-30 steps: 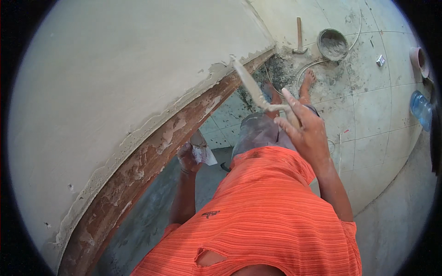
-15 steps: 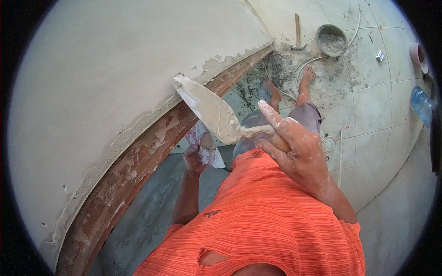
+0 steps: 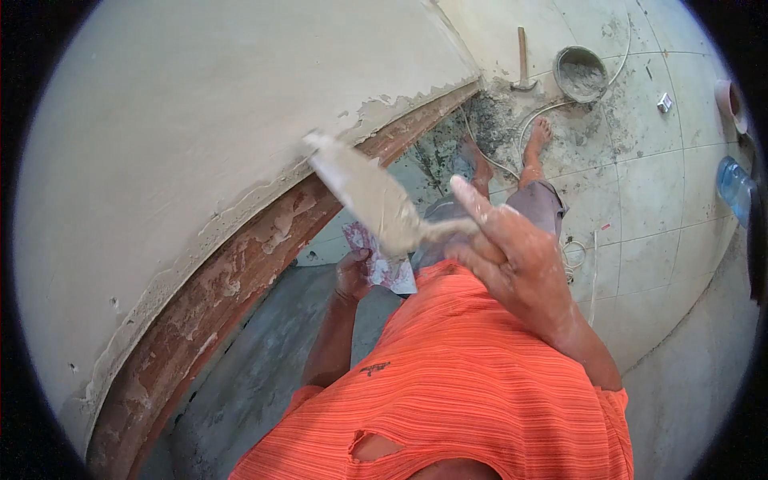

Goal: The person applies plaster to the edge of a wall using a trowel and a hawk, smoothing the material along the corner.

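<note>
Presently, a broad-bladed, plaster-smeared trowel [image 3: 366, 190] is grasped by fingers of the right hand [image 3: 522, 254], blade at ten o'clock from it; a white, red-patterned flat sheet [image 3: 390, 276] is clasped by those of the left hand [image 3: 351, 276], at two o'clock.

The shirt [image 3: 456, 368] is orange with thin darker stripes. The trowel [image 3: 366, 192] is smeared beige. The sheet [image 3: 394, 274] is white with reddish-pink blotches. The wall [image 3: 200, 112] is greyish cream, the frame [image 3: 268, 232] reddish brown. Near the floor's [image 3: 652, 192] right edge, the bottle [image 3: 733, 189] is blue.
</note>
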A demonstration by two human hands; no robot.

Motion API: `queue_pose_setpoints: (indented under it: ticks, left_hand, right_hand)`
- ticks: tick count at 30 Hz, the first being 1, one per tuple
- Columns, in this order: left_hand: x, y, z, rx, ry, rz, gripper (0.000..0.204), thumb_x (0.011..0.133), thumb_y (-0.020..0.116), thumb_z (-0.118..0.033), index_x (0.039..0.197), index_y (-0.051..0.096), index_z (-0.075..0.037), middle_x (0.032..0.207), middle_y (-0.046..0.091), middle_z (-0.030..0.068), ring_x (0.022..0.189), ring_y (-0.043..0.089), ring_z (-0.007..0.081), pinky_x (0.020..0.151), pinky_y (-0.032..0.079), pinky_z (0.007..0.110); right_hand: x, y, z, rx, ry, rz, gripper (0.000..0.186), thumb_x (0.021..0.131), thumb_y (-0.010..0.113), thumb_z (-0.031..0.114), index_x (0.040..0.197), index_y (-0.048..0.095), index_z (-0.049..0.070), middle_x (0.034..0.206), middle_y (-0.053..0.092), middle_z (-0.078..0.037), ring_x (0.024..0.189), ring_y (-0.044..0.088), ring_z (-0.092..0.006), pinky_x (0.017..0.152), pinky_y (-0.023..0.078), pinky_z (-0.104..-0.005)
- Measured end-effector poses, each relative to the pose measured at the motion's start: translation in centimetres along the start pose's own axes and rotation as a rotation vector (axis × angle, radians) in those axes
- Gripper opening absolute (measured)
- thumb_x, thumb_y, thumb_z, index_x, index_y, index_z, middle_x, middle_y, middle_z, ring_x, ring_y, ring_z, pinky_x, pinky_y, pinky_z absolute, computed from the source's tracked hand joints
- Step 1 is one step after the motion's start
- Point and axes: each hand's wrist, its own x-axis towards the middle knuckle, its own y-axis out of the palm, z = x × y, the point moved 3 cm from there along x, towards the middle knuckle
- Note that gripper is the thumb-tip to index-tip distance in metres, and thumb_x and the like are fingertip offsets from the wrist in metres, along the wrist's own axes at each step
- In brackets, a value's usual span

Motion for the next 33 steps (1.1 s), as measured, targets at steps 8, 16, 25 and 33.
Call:
queue_pose_setpoints:
  ticks: [8,16,25,33]
  left_hand:
    - [5.5,12.0,2.9,0.161,-0.125,0.025,0.036,0.096,0.062,-0.014,0.129,0.058,0.000,0.112,0.070,0.0092,0.102,0.070,0.0181,0.086,0.059,0.037]
    - [9.3,20.9,1.7,0.461,0.004,0.162,0.028,0.096,0.063,-0.015,0.121,0.062,-0.002,0.109,0.070,0.0070,0.097,0.070,0.0142,0.083,0.059,0.032]
    - [9.6,23.3,0.2,0.569,0.103,0.223,0.023,0.097,0.064,-0.014,0.118,0.064,-0.004,0.103,0.071,0.0032,0.089,0.068,0.0111,0.078,0.057,0.029]
    - [11.4,18.2,0.9,0.404,-0.049,0.213,0.015,0.097,0.064,-0.016,0.109,0.066,-0.007,0.095,0.069,-0.0002,0.078,0.066,0.0076,0.067,0.055,0.025]
  right_hand:
    - [-5.9,-6.0,-6.8,0.105,0.345,-0.175,0.057,0.095,0.066,0.015,0.148,0.049,0.006,0.127,0.069,-0.012,0.110,0.066,-0.0172,0.089,0.053,-0.0297]
    - [-11.1,-8.3,-7.2,-0.373,0.293,-0.050,0.051,0.092,0.070,0.025,0.141,0.059,0.020,0.098,0.071,-0.010,0.077,0.066,-0.0246,0.070,0.052,-0.0366]
    - [-11.1,-7.5,-5.6,-0.649,0.349,0.039,0.052,0.093,0.069,0.029,0.143,0.057,0.025,0.086,0.067,-0.011,0.077,0.065,-0.0298,0.069,0.051,-0.0411]
    - [-8.5,-4.8,-8.0,0.377,0.468,0.257,0.048,0.100,0.062,0.031,0.141,0.057,0.005,0.112,0.075,-0.011,0.103,0.068,-0.0210,0.092,0.050,-0.0351]
